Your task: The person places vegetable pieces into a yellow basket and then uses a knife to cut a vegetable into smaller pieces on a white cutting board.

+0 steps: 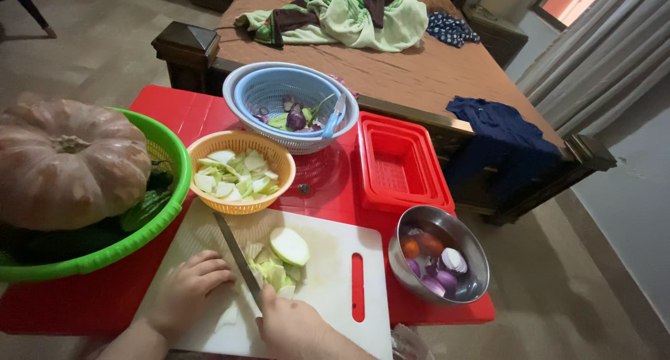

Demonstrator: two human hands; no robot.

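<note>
My right hand [296, 326] has its fingers closed around the knife [237, 259]; my left hand [188, 287] lies with fingers curled, holding nothing, on the cutting board [328, 290] beside the chopped vegetable pieces [279, 262].

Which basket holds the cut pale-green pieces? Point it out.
The small orange basket, beside the cutting board; the green basket holds a pumpkin.

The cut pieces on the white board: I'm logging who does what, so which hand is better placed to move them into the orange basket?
Probably the left hand: it rests free on the cutting board beside the cut pieces, below the orange basket. The right hand grips the knife.
</note>
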